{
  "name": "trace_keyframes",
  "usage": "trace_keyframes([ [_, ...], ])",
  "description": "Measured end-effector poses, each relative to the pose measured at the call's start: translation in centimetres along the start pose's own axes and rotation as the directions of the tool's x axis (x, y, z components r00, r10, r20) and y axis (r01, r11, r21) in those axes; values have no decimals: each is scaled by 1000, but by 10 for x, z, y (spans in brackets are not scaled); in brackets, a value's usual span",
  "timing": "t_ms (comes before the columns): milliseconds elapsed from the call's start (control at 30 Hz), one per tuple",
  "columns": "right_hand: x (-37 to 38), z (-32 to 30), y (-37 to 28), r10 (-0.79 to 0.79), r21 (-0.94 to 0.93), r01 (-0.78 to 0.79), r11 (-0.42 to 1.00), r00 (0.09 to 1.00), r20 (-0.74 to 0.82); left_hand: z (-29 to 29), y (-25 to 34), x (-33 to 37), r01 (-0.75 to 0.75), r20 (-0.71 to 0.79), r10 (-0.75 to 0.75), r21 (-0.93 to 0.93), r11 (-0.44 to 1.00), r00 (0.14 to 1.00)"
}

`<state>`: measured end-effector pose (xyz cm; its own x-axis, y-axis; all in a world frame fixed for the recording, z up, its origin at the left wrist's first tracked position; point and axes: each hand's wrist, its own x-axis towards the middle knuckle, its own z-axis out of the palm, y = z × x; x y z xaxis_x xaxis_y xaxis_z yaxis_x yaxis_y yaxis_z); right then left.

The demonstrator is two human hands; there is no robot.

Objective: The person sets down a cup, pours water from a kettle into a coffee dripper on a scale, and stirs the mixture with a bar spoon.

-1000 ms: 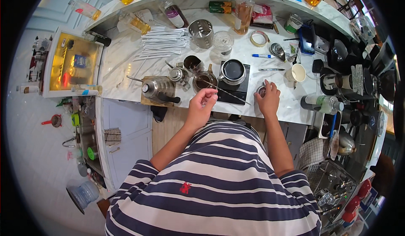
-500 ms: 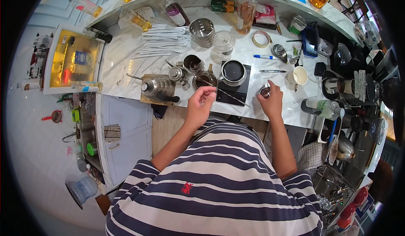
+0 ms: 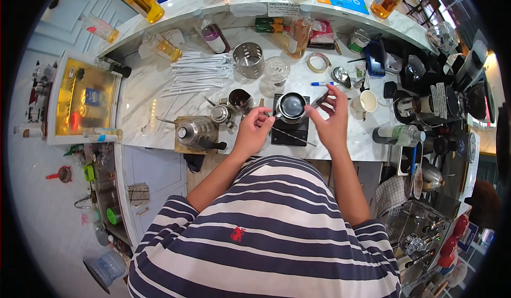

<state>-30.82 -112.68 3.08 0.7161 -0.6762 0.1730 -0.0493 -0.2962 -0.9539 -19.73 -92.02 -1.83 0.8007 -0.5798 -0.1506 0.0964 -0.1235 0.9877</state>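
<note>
A round metal cup [image 3: 291,107] of dark liquid is over the black scale [image 3: 290,136], its handle pointing toward my left hand [image 3: 255,132]. The thumb and fingers of that hand are closed at the handle. A twisted long-handled bar spoon [image 3: 294,136] runs slantwise below the cup, one end beside my left hand. My right hand [image 3: 331,119] grips a small metal measuring cup [image 3: 320,100], tilted just right of the larger cup; the fingers partly hide it. Behind my left hand a glass server [image 3: 261,105] is mostly covered.
A gooseneck kettle [image 3: 198,133], metal pot [image 3: 220,115] and metal pitcher [image 3: 240,100] stand left. White straws [image 3: 197,71], a perforated metal holder [image 3: 248,60] and glass jar [image 3: 276,71] are farther back. On the right are a paper cup [image 3: 365,101] and a bottle [image 3: 398,135].
My right hand has lifted the small measuring cup off the counter and brought it left beside the larger cup. My left hand has shifted to the larger cup's handle. The view has tilted.
</note>
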Motion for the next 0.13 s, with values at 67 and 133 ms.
trace_keyframes([
  [67,-4,15,6,7,25,-7,1000,1000,1,-4,0,6,17,57,-22,89,996,998],
  [133,-8,27,18,-37,57,36,998,999,8,-9,-3,15,30,144,-52,151,988,988],
])
